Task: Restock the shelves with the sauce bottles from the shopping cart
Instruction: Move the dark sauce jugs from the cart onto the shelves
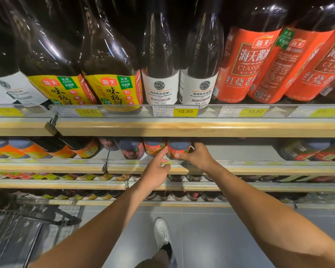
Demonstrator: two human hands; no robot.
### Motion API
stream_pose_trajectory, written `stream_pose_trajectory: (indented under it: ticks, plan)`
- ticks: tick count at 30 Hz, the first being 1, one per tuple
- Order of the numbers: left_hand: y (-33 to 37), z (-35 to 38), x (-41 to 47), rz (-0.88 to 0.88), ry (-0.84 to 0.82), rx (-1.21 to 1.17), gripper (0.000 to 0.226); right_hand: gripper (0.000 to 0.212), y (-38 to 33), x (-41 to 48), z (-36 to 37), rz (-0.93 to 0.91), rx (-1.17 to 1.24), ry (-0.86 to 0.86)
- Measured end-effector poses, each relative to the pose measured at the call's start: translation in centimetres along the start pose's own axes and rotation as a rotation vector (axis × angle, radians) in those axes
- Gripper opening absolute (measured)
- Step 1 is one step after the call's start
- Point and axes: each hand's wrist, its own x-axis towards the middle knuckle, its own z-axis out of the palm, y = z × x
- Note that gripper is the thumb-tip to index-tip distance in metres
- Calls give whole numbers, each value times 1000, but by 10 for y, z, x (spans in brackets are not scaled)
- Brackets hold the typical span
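A person's white shoe (161,233) stands on the grey tiled floor (211,238) of a shop aisle, with the wire shopping cart (17,233) at the near left, blurred and too dim to show its contents. Two bare forearms reach away from the camera toward the middle shelf (259,167).

The right hand (196,157) grips a sauce bottle (179,148), thumb across the orange label and fingers curled round its right side. The bottle stands upright at the front edge of that shelf. The left hand (156,171) holds nothing: its straightened index finger touches the bottle's left side, while the other fingers curl loosely over the shelf rail. Just left of the held bottle, touching or nearly so, stands an orange-labelled neighbour (154,147). More dark bottles run off to the left, and the shelf to the right lies bare up to another cluster at the far right.

Above and farther back, the top shelf (182,129) carries a yellow price tag (185,111) reading 10.80. Behind it stand two white-labelled soy sauce bottles (161,89) (500mL, the label says), flanked by yellow-labelled bottles (112,89) to the left and red-labelled bottles (246,70) to the right.
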Motion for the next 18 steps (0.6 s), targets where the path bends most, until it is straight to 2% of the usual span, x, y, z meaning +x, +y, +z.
stream_pose_trajectory:
  ticks: [7,12,14,16,18]
  plan:
    - [0,-5,3,-3,3,16,63,40,1,-1,-5,-20,-40,-39]
    - [2,-5,-13,-4,28,10,63,59,-3,-24,-20,-30,-91,0]
    - [5,-3,-27,14,47,-5,63,75,-5,-40,-28,-11,-149,46]
    - [11,-2,-46,44,71,2,64,92,-6,-57,-34,-48,-225,72]
    - [15,-2,-67,70,110,32,64,98,-9,-76,-37,-113,-288,66]
